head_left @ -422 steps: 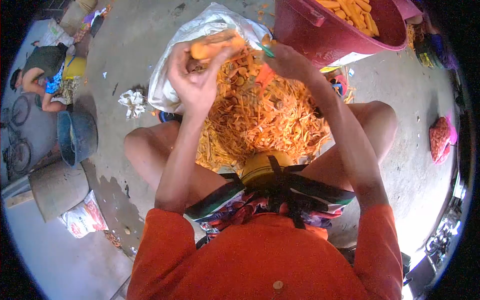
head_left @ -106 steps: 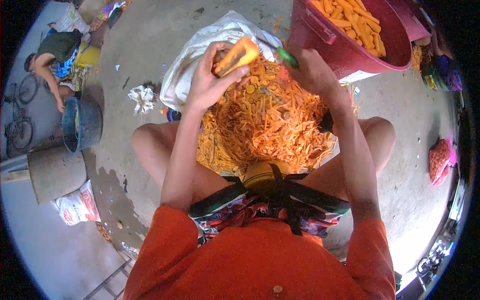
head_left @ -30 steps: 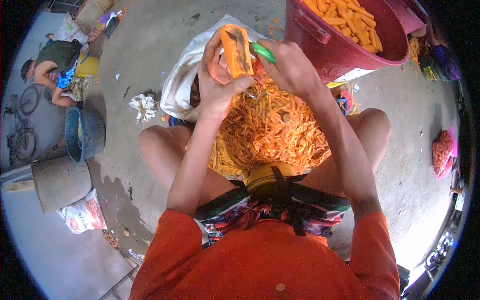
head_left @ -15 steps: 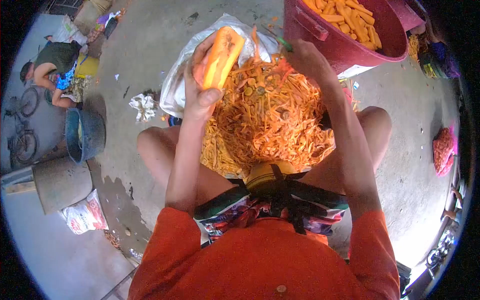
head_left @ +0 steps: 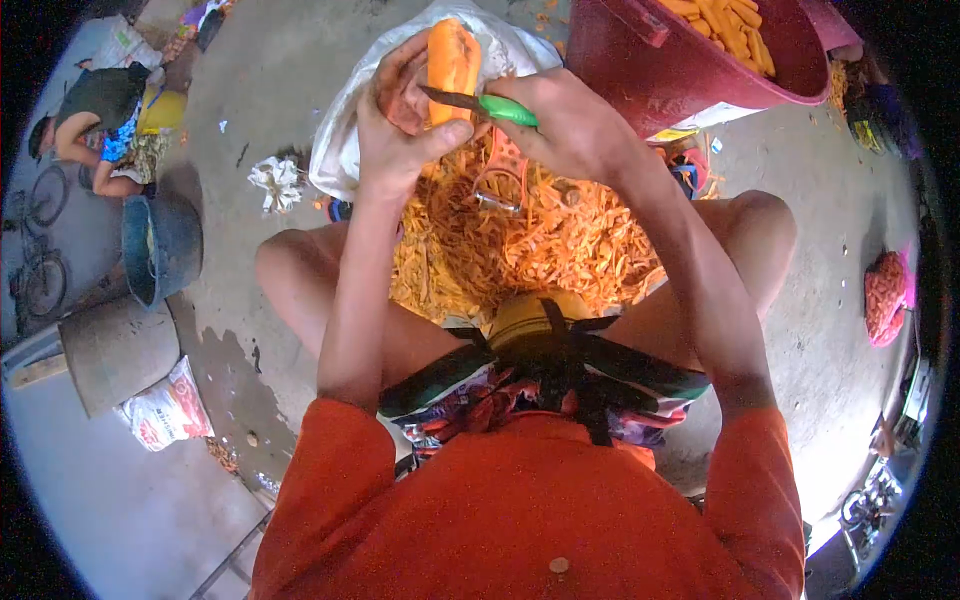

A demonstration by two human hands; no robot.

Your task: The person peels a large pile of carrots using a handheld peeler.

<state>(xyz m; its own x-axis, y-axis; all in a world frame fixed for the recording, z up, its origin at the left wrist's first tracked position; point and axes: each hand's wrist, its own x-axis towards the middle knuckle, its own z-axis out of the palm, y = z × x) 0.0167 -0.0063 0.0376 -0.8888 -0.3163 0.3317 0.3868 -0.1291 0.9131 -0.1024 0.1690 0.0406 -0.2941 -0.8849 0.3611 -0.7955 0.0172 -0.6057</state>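
My left hand (head_left: 402, 125) is closed around a thick peeled carrot (head_left: 455, 58), held upright, with a dark blemish near its top. In my right hand (head_left: 578, 128) is a small knife (head_left: 508, 109) with a green handle, its dark blade lying across the carrot. An orange peeler (head_left: 507, 160) with a metal blade hangs below the same hand, seemingly held along with the knife. Beneath both hands, a heap of carrot peelings (head_left: 570, 245) lies between my legs. A white sack (head_left: 338, 140) spreads out behind the heap.
A large dark red tub (head_left: 690, 75) of peeled carrots (head_left: 735, 35) stands at the upper right. To the left are a blue-grey tub (head_left: 160, 250) and a crouching person (head_left: 100, 105). A pink bag (head_left: 885, 300) of reddish produce lies far right.
The knife in my right hand has moved left and turned so that its blade meets the carrot. My left hand and the carrot have shifted slightly up.
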